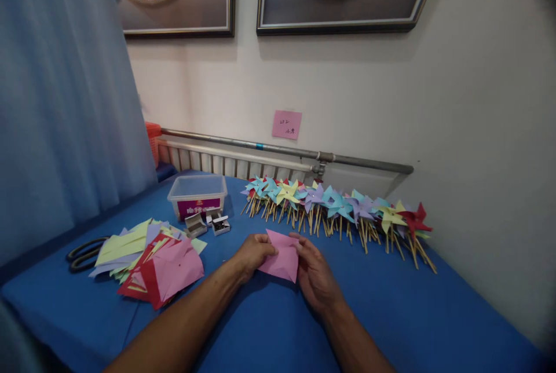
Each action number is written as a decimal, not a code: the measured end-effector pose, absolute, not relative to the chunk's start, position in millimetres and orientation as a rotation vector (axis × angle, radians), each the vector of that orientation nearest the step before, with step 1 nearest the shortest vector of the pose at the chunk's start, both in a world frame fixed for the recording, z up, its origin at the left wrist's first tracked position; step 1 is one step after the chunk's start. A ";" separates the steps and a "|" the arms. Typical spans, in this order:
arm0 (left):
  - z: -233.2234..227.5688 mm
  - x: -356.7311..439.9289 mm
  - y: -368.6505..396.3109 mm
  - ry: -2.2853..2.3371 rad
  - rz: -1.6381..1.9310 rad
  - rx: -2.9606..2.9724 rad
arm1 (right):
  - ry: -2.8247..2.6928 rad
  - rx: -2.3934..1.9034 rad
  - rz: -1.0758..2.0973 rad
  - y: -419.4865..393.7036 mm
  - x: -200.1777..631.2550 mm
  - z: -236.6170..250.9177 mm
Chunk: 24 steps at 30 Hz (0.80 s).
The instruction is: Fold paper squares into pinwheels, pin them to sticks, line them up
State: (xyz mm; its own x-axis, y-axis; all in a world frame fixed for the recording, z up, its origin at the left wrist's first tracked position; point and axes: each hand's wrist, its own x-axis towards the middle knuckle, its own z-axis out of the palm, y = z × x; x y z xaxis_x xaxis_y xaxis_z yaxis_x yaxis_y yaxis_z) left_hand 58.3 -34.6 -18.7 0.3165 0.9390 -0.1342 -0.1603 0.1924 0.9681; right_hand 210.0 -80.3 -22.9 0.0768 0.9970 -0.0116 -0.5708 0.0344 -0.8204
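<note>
A square sheet of pink paper (282, 260) with cuts or creases in it is held up between my two hands, just over the blue cloth. My left hand (254, 254) pinches its left edge between thumb and fingers. At the right edge, my right hand (315, 274) grips the same sheet, fingers closed on its upper corner. Left of my forearm lies a loose pile of cut paper (180, 269) in pink, red, yellow and lilac. Behind my hands stretches a long row of finished paper pinwheels (313, 199) on thin wooden sticks.
Black-handled scissors (84, 254) lie partly under the paper pile. A clear plastic tub (197, 190) stands behind small open boxes (220, 225), one holding small dark pieces. A metal pipe (230, 140) and radiator (208, 160) run along the wall; a blue curtain (65, 101) hangs at left.
</note>
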 end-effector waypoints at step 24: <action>-21.1 60.2 -34.0 1.028 0.923 1.174 | -0.777 -0.960 1.209 -75.4 199.5 -35.8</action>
State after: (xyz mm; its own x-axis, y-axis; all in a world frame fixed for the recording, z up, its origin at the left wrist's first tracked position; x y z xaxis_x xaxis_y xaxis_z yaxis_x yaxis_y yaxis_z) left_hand 60.2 -34.0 -21.1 0.2803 0.9494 -0.1418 -0.0393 0.1590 0.9865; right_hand 199.5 -75.4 -35.8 0.2000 0.9798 -0.0054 -0.4019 0.0770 -0.9124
